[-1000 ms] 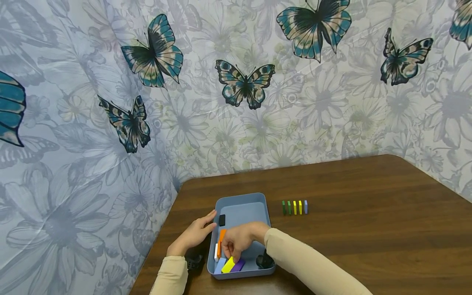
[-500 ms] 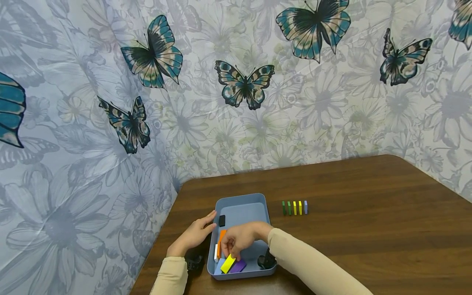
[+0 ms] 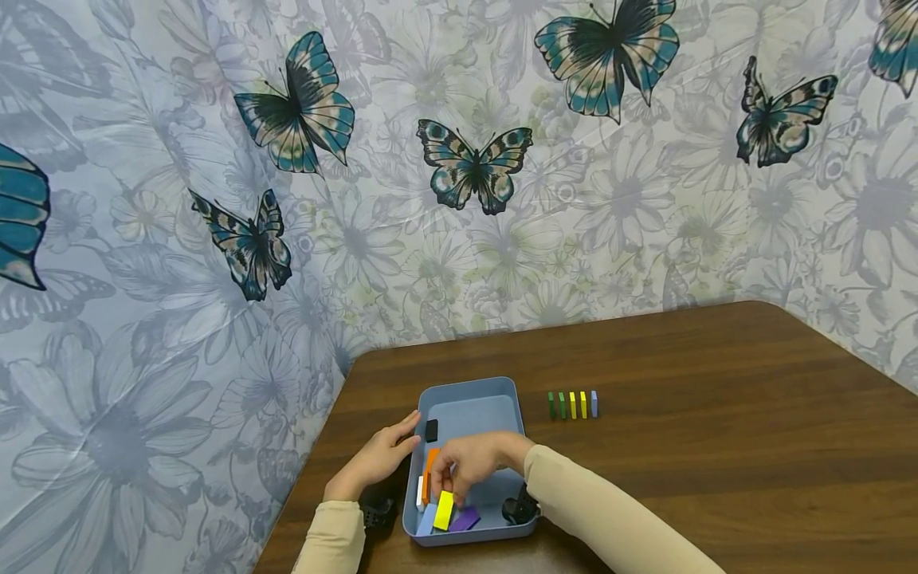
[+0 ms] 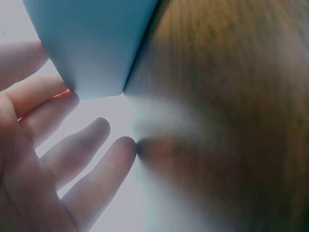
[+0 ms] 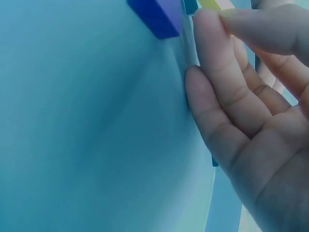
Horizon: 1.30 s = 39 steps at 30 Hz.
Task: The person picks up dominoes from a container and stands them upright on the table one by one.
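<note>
My right hand reaches into the shallow blue tray and pinches a yellow domino block between thumb and fingertips. In the right wrist view only part of that yellow block shows at the top edge. Beside it in the tray lie a purple block and a light blue block. Orange blocks and a white block line the tray's left wall. My left hand rests against the outer left side of the tray, fingers extended; the left wrist view shows them at the tray wall.
To the right of the tray, on the brown wooden table, several thin blocks stand in a spaced row: green blocks, yellow blocks and a blue block. A black block lies in the tray's upper left. Butterfly-patterned cloth hangs behind.
Between my right fingers the yellow block has turned from a slant to nearly upright in the head view. The purple block beside it is more exposed. My left hand has stayed put.
</note>
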Tool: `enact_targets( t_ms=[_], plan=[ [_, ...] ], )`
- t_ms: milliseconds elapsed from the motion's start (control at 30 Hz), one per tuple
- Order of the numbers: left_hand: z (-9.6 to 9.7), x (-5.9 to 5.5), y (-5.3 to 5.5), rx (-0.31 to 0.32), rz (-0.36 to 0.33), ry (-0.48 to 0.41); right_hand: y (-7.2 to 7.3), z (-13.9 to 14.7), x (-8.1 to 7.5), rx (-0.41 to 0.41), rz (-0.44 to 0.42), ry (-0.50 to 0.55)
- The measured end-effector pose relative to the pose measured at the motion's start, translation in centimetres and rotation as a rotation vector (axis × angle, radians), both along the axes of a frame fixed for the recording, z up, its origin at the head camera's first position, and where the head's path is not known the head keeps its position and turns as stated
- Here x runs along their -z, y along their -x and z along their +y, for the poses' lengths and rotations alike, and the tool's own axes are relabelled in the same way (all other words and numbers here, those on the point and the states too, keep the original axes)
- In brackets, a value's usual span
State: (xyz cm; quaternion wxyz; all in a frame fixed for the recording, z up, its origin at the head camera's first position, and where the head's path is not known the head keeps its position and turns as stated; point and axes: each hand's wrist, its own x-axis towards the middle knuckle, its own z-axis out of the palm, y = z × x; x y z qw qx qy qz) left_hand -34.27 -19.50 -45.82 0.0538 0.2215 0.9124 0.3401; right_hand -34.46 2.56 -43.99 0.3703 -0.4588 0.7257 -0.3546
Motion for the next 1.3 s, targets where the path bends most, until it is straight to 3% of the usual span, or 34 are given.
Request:
enact_targets(
  t_ms=[533, 833, 933, 1167, 1300],
  plan=[
    [0.0, 0.0, 0.2, -0.006, 0.003, -0.003, -0.2, 0.8, -1.4, 0.046, 0.129, 0.008],
    [0.1, 0.0, 0.1, -0.007, 0.003, 0.001, -0.5, 1.5, -1.9, 0.100, 0.136, 0.081],
    [0.3, -0.3, -0.2, -0.002, 0.022, 0.019, -0.4, 2.0, -2.3, 0.119, 0.120, 0.114],
    [1.3, -2.1, -1.6, -0.001, -0.004, -0.039, -0.1, 3.2, -3.2, 0.150, 0.102, 0.203],
    [0.8, -1.1, -0.9, -0.016, 0.017, 0.005, -0.1, 4.0, -3.6, 0.188, 0.130, 0.226]
  ],
)
